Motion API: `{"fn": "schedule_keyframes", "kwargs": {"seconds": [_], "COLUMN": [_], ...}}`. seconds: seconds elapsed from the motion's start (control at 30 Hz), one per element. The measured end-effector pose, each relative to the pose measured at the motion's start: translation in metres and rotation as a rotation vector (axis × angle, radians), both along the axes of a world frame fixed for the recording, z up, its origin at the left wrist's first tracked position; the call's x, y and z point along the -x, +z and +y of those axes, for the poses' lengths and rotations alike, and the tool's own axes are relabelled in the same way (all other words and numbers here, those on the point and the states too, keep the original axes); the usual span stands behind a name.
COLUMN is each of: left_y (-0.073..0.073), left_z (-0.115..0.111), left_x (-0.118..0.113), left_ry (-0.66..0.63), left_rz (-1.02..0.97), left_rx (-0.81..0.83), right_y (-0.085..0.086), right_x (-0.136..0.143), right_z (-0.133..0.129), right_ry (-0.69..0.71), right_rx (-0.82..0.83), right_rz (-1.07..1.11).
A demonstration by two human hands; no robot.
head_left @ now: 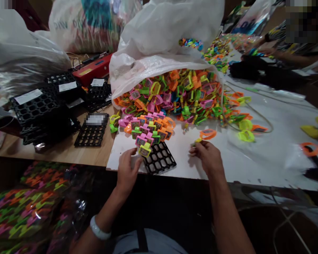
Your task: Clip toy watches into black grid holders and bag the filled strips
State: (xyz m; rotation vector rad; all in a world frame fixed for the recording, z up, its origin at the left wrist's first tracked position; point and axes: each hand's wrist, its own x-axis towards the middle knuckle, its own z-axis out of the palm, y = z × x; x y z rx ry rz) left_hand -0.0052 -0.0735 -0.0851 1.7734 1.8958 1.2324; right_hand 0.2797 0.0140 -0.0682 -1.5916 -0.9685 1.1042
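Observation:
On the white tabletop lies a black grid tray [163, 160]. Its far and left cells are filled with toy watches [148, 128] in pink, orange, green and yellow, faces up. My left hand [127, 169] is at the tray's near-left corner, thumb and fingers apart, close beside a yellow toy watch [144, 150]. To the right of the tray, my right hand [208, 157] pinches a small yellow toy watch [197, 141], mostly hidden by the fingers. A loose orange toy watch [208, 133] lies just beyond that hand.
A large white sack [159, 67] spills a heap of toy watches [185, 95] behind the tray. Stacked black trays [37, 106] and a single tray [92, 132] sit at left. Bagged watches [23, 211] lie below the table. Another person's arm [283, 56] shows at far right.

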Motion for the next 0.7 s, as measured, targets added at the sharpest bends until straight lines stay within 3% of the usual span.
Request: {"fn": "schedule_keyframes", "kwargs": {"seconds": [0.13, 0.27, 0.4, 0.5, 0.7], "left_y": [-0.012, -0.014, -0.019, -0.023, -0.025], "left_z": [0.004, 0.015, 0.016, 0.014, 0.017], "left_x": [-0.01, -0.016, -0.017, -0.016, -0.016], "left_ry": [-0.022, -0.03, -0.047, -0.053, -0.049], "left_rz": [0.165, 0.215, 0.239, 0.242, 0.244], "left_rx": [0.062, 0.037, 0.004, -0.013, -0.05], "right_y": [0.006, -0.004, -0.018, -0.019, -0.015], "right_x": [0.065, 0.107, 0.113, 0.11, 0.118], "right_z": [-0.032, -0.033, -0.026, -0.023, -0.017], "right_ry": [0.356, 0.495, 0.45, 0.54, 0.616], "right_rx": [-0.025, -0.067, -0.183, -0.308, -0.331], "right_rz": [0.259, 0.096, -0.207, -0.374, -0.489]}}
